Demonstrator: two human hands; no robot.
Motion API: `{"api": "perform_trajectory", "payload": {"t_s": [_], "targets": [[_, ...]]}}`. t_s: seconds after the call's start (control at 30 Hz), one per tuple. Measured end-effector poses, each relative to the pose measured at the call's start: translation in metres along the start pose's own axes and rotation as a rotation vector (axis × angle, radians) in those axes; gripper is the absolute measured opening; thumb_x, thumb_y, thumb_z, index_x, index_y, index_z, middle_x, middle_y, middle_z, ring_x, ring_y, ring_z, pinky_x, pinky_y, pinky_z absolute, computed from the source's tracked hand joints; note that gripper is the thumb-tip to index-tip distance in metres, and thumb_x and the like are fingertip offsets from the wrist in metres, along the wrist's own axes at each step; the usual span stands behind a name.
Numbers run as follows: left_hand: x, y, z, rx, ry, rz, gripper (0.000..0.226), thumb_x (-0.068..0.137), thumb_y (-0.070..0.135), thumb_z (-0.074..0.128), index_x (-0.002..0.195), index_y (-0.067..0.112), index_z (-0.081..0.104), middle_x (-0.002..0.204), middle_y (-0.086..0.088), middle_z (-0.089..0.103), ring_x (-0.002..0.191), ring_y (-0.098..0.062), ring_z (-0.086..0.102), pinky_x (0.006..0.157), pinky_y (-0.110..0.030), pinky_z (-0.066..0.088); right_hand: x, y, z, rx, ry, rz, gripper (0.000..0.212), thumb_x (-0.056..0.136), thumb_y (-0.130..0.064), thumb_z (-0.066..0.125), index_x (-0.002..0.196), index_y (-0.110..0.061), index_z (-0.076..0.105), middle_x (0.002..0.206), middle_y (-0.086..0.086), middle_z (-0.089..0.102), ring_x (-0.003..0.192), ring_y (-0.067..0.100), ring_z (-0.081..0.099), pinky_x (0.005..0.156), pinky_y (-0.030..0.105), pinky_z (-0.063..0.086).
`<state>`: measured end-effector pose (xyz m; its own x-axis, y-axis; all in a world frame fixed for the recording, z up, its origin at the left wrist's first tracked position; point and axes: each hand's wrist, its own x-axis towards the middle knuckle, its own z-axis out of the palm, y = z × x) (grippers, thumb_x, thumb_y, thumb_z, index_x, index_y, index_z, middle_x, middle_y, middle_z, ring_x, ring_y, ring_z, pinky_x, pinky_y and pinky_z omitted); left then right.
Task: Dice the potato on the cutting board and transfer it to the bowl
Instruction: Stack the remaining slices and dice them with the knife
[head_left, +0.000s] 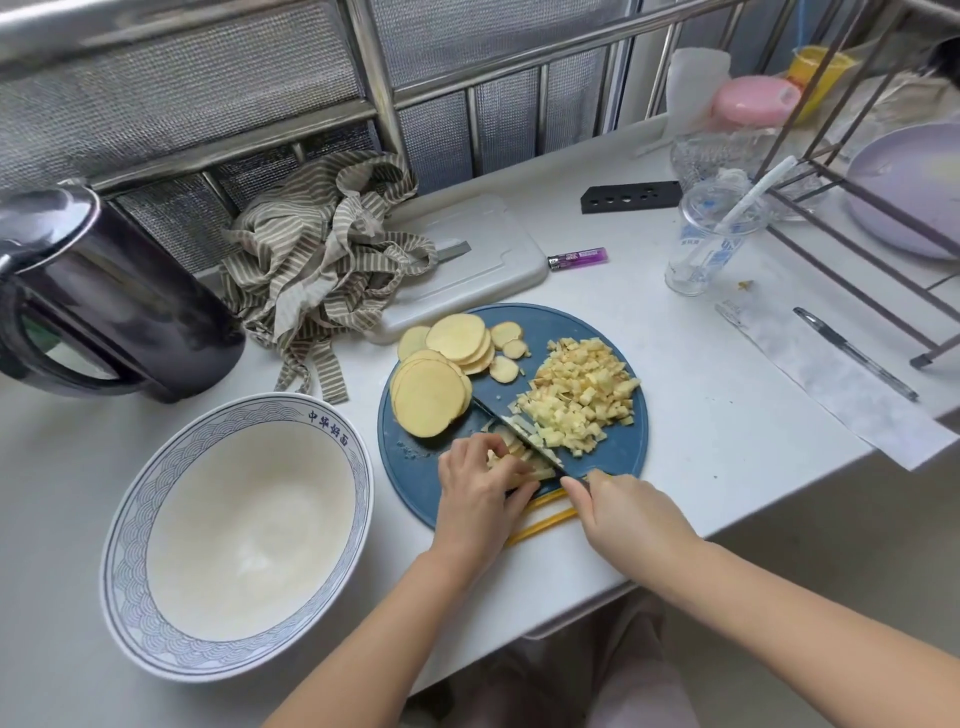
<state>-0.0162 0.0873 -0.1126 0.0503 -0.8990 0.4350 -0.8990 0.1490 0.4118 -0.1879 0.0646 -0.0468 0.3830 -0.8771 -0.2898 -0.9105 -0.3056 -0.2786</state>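
A round blue cutting board (592, 322) lies on the white counter. Stacked potato slices (431, 395) sit on its left and back, and a heap of diced potato (582, 395) on its right. My left hand (480, 483) holds down a bundle of potato strips (519, 452) at the board's front with curled fingers. My right hand (623, 506) grips the handle of a dark knife (511, 423), whose blade crosses the strips beside the left fingers. A large white bowl (130, 561) with a blue patterned rim stands empty to the left of the board.
A dark kettle (104, 296) and a striped cloth (322, 260) are at the back left, beside a grey board (488, 260). A lighter (577, 258), plastic cup (711, 244), paper strip (831, 374), pen (854, 353) and dish rack (857, 208) lie right. Yellow sticks (545, 522) lie by the counter's front edge.
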Motion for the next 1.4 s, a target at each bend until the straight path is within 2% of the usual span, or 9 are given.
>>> {"api": "perform_trajectory", "payload": {"t_s": [0.13,0.23,0.4,0.67,0.83,0.93,1.1,1.23,1.4], "targets": [[-0.005,0.014,0.003,-0.016,0.049,-0.122,0.023,0.069,0.022,0.086,0.08,0.016,0.067,0.095,-0.001,0.05,0.093,-0.018,0.042,0.079,-0.031,0.025,0.007,0.008,0.001,0.136,-0.057,0.041,0.05,0.102,-0.048,0.018,0.085,-0.014,0.049,0.076,0.002,0.054,0.075,0.026,0.056,0.062,0.03,0.036],[-0.004,0.022,0.003,-0.027,0.065,-0.181,0.025,0.066,0.018,0.087,0.079,0.015,0.066,0.092,-0.004,0.053,0.093,-0.017,0.041,0.078,-0.035,0.03,0.01,0.015,-0.003,0.236,-0.069,0.003,0.07,0.092,-0.054,-0.003,0.085,-0.013,0.052,0.067,-0.004,0.043,0.059,0.011,0.043,0.052,0.025,0.028],[-0.004,0.027,0.003,-0.036,0.039,-0.232,0.025,0.067,0.019,0.086,0.079,0.015,0.065,0.093,-0.004,0.053,0.092,-0.016,0.039,0.077,-0.035,0.032,0.0,0.022,-0.007,0.399,-0.089,0.091,0.05,0.104,-0.041,0.022,0.062,-0.019,0.038,0.065,-0.001,0.046,0.065,0.013,0.046,0.063,0.032,0.034],[-0.002,0.024,0.002,-0.072,0.018,-0.2,0.045,0.072,0.024,0.083,0.107,0.026,0.054,0.111,-0.003,0.044,0.104,-0.019,0.043,0.087,-0.037,0.034,-0.003,0.02,0.001,0.314,-0.026,0.065,0.05,0.101,-0.047,0.022,0.07,-0.016,0.046,0.067,0.003,0.054,0.068,0.021,0.055,0.067,0.038,0.044],[-0.004,0.018,0.003,-0.047,0.025,-0.208,0.04,0.074,0.033,0.08,0.108,0.021,0.063,0.112,0.002,0.042,0.106,-0.017,0.042,0.089,-0.037,0.032,0.003,0.01,0.006,0.212,0.031,0.028,0.048,0.102,-0.047,0.022,0.08,-0.014,0.05,0.075,0.003,0.057,0.079,0.025,0.06,0.067,0.035,0.044],[-0.005,0.02,0.001,-0.074,-0.005,-0.191,0.033,0.083,0.049,0.061,0.106,0.025,0.062,0.111,0.002,0.046,0.106,-0.017,0.043,0.09,-0.034,0.03,0.007,0.014,0.003,0.267,-0.003,0.053,0.049,0.103,-0.046,0.023,0.073,-0.015,0.047,0.07,0.001,0.053,0.077,0.026,0.058,0.069,0.036,0.044],[0.003,0.025,-0.002,-0.095,0.011,-0.183,0.03,0.092,0.04,0.048,0.093,0.021,0.071,0.103,0.0,0.055,0.103,-0.016,0.044,0.085,-0.04,0.036,0.007,0.015,0.001,0.304,-0.014,0.05,0.05,0.102,-0.046,0.022,0.067,-0.018,0.043,0.067,0.0,0.051,0.074,0.024,0.055,0.068,0.036,0.042],[0.017,0.026,-0.011,-0.117,0.037,-0.151,0.03,0.094,0.034,0.047,0.099,0.019,0.072,0.103,0.001,0.064,0.1,-0.013,0.053,0.088,-0.032,0.031,0.006,0.016,0.001,0.328,-0.017,0.057,0.051,0.102,-0.047,0.021,0.066,-0.018,0.041,0.065,0.0,0.049,0.067,0.02,0.05,0.066,0.035,0.041],[0.03,0.02,-0.027,-0.022,-0.081,-0.027,0.025,0.086,0.015,0.066,0.11,0.011,0.072,0.08,-0.005,0.061,0.062,-0.022,0.058,0.052,-0.028,0.047,0.005,0.017,0.0,0.34,-0.013,0.046,0.05,0.102,-0.047,0.02,0.065,-0.02,0.04,0.065,-0.001,0.048,0.065,0.018,0.049,0.067,0.037,0.043]]}}
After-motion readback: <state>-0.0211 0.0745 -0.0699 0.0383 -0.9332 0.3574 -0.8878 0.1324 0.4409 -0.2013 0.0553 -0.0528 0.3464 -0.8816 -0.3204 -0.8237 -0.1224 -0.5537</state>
